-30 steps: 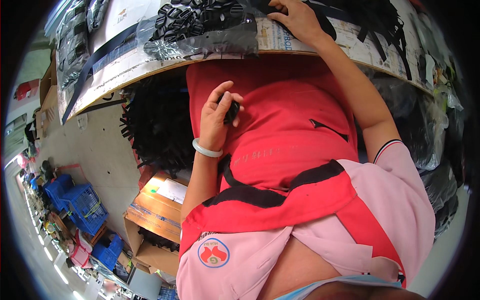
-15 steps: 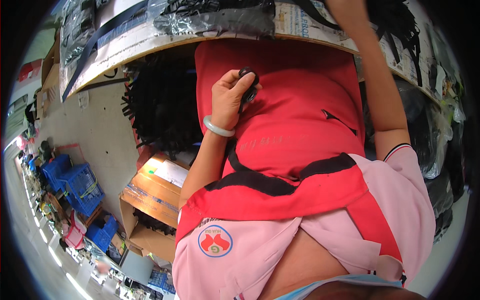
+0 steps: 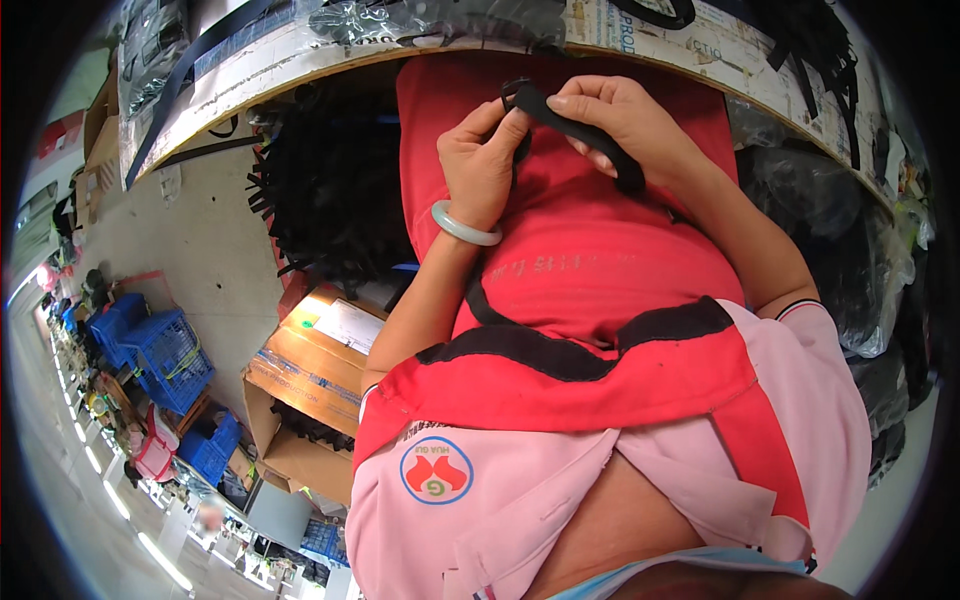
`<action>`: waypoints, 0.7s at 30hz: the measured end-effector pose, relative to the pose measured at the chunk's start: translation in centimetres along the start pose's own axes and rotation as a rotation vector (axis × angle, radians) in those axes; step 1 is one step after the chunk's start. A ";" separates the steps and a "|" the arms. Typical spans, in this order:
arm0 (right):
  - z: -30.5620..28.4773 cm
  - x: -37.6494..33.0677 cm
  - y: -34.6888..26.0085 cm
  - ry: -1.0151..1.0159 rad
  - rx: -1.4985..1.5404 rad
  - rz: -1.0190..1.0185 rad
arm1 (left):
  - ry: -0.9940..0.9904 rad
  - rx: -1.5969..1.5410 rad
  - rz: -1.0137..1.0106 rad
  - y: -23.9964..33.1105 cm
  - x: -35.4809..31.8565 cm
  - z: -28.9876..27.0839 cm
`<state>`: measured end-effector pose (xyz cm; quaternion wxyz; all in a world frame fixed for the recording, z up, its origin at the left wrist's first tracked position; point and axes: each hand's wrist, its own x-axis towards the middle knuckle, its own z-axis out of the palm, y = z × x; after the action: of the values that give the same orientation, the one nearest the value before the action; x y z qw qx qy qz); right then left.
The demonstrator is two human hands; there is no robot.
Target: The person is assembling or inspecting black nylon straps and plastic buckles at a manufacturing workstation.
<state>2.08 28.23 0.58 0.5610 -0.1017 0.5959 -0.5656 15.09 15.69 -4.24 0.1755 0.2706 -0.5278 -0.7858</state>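
Observation:
Both of my hands meet over my red apron (image 3: 560, 225), just in front of the table edge. My left hand (image 3: 478, 172), with a pale bangle at its wrist, pinches a small black buckle (image 3: 514, 92); its exact shape is partly covered by the fingers. A black webbing strap (image 3: 575, 127) runs from the buckle across to my right hand (image 3: 630, 118). There the fingers are closed on the strap, and its loose part hangs below them. Whether the strap passes through the buckle, I cannot tell.
Ahead lies the worktable (image 3: 520, 50), with clear plastic bags (image 3: 430, 22) and black straps (image 3: 815, 45) on it. A pile of black straps (image 3: 330, 190) hangs below at left. Near my left elbow stands an open cardboard box (image 3: 310, 375); blue crates (image 3: 165, 360) are farther left.
My right hand has come back from the tabletop and now grips a black strap beside my left hand. The left hand, still with the buckle, has moved slightly right.

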 end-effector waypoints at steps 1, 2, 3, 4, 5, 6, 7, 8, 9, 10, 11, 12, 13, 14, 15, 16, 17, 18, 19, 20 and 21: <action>0.2 -0.1 0.1 -0.028 0.026 0.006 | -0.001 0.052 0.025 -0.2 0.0 -0.1; 0.3 0.0 0.2 -0.027 0.027 0.004 | -0.003 0.052 0.026 -0.4 0.1 -0.2; 0.3 0.1 0.4 -0.041 0.123 0.000 | 0.003 0.072 0.090 -0.6 0.1 -0.2; 0.4 0.2 0.6 -0.055 0.220 -0.003 | 0.009 0.091 0.155 -0.8 0.2 -0.2; 0.5 0.2 0.6 -0.057 0.219 -0.002 | 0.011 0.091 0.155 -0.9 0.4 0.0; 0.9 0.2 0.6 -0.035 0.269 -0.047 | 0.030 0.149 0.282 -1.0 0.6 0.2; 1.3 0.3 0.7 -0.014 0.320 -0.093 | 0.049 0.206 0.408 -1.1 0.8 0.3; 1.6 0.6 0.8 -0.015 0.321 -0.092 | 0.050 0.208 0.407 -1.5 1.0 0.1; 1.8 1.0 1.0 -0.010 0.351 -0.107 | 0.045 0.265 0.471 -1.7 1.2 0.0; 2.0 1.3 1.1 -0.006 0.380 -0.122 | 0.040 0.322 0.535 -1.9 1.4 -0.1; 2.1 1.5 1.1 -0.003 0.382 -0.124 | 0.036 0.322 0.535 -2.0 1.4 -0.4; 2.2 1.7 1.2 0.049 0.311 -0.154 | 0.026 0.442 0.607 -1.7 1.6 -0.7; 2.2 1.9 1.2 0.100 0.240 -0.184 | 0.016 0.563 0.678 -1.5 1.7 -1.0; 1.7 2.2 1.2 0.101 0.240 -0.183 | 0.015 0.562 0.677 -1.7 1.9 -1.3; 0.9 2.5 1.1 0.008 0.221 -0.117 | -0.055 0.547 0.653 -1.6 2.1 -1.6; 0.2 2.7 1.1 -0.085 0.202 -0.051 | -0.124 0.531 0.629 -1.5 2.1 -1.8; -0.2 2.6 1.1 -0.096 0.211 -0.040 | -0.122 0.530 0.627 -1.4 1.7 -2.1; 0.0 2.5 1.0 -0.095 0.212 -0.038 | -0.104 0.159 0.166 0.0 1.1 -1.9; 0.3 2.2 1.0 -0.033 0.176 -0.095 | -0.079 -0.213 -0.294 0.7 0.8 -1.9; 0.5 2.1 1.1 0.030 0.140 -0.152 | -0.078 -0.213 -0.297 0.4 1.1 -2.4; 0.5 2.3 1.7 0.028 0.138 -0.152 | -0.167 -0.277 -0.351 0.0 1.3 -3.1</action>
<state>2.51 26.81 -1.89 0.5136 -0.0998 0.5540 -0.6476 15.98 12.69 -5.42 0.0272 0.2657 -0.3725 -0.8887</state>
